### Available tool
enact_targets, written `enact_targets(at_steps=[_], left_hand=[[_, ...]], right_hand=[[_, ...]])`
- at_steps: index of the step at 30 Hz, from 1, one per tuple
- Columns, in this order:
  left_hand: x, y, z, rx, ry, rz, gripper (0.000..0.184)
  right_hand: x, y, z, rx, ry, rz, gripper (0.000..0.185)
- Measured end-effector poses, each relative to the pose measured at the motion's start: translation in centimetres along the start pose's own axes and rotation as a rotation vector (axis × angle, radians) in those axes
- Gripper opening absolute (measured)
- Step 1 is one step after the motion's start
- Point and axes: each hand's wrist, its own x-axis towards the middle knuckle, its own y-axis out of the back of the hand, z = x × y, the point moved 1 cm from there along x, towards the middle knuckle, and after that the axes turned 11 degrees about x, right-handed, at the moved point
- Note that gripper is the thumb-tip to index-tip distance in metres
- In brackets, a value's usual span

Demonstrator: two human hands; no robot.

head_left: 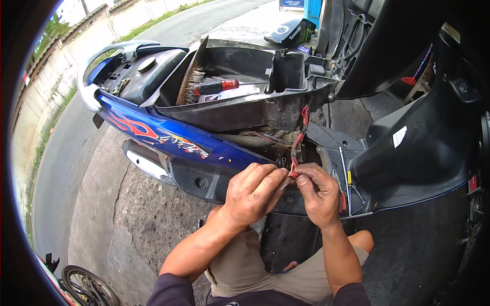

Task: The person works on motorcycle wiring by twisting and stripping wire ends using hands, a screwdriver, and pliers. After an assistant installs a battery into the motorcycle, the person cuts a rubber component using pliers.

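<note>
My left hand (256, 193) and my right hand (320, 195) meet at the open middle of a blue scooter (224, 155). Between their fingertips is the lower end of a wire bundle (294, 153), with red wrapping on it. Both hands are closed in a pinch there. The fingers cover part of the red end, so its exact shape is hidden. Upward from my hands the bundle runs to a red-wrapped stretch beside the black under-seat box (224, 111).
A red-and-black screwdriver (217, 87) and a brush (193, 84) lie in the box. Several slim tools, one a yellow-handled screwdriver (349, 176), rest on the footboard at right. A Kawasaki-marked tank-shaped part (290, 32) stands behind. A motorcycle wheel (87, 286) shows at lower left.
</note>
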Motion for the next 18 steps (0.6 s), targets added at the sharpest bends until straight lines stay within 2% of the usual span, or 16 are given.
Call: enact_targets(at_steps=[3, 5, 6, 8, 9, 10, 12, 13, 14, 16, 17, 18], left_hand=[[-0.5, 0.2, 0.9, -0.1, 0.109, -0.06, 0.027], [-1.0, 0.0, 1.6, -0.413, 0.535, -0.189, 0.01], [-0.8, 0.2, 1.7, -0.413, 0.536, -0.189, 0.01], [-1.1, 0.0, 2.1, -1.638, 1.473, -0.258, 0.027], [-0.5, -0.1, 2.7, -1.749, 1.66, -0.257, 0.033], [-0.9, -0.3, 3.0, -1.864, 1.654, -0.248, 0.033], [-1.9, -0.8, 3.8, -1.641, 1.605, -0.388, 0.034], [-2.7, -1.2, 4.3, -1.423, 1.503, -0.44, 0.034], [-4.1, -1.3, 4.2, -1.213, 1.339, -0.598, 0.035], [-5.1, -1.2, 4.7, -0.509, 0.709, -0.902, 0.034], [-5.8, -1.3, 5.3, -0.192, 0.575, -0.968, 0.031], [-5.8, -1.3, 5.4, -0.193, 0.577, -0.968, 0.031]], right_hand=[[0.0, 0.1, -0.2, -0.039, 0.059, -0.033, 0.013], [0.0, 0.2, -0.1, -0.024, 0.05, -0.042, 0.013], [-0.1, 0.2, 0.0, -0.024, 0.049, -0.043, 0.013], [-0.4, 0.3, 0.5, 0.066, 0.014, -0.018, 0.013], [-0.5, 0.3, 0.6, 0.067, 0.012, -0.019, 0.013], [-0.5, 0.3, 0.6, 0.133, 0.001, -0.011, 0.013], [-0.5, 0.4, 0.6, 0.196, -0.01, -0.003, 0.014], [-0.5, 0.5, 0.5, 0.224, -0.026, -0.013, 0.014], [-0.4, 0.7, 0.4, 0.251, -0.039, -0.023, 0.015], [-0.5, 1.0, 0.7, 0.259, -0.029, -0.037, 0.015], [-0.5, 1.2, 0.8, 0.269, -0.019, -0.058, 0.015], [-0.5, 1.3, 0.9, 0.269, -0.021, -0.059, 0.015]])
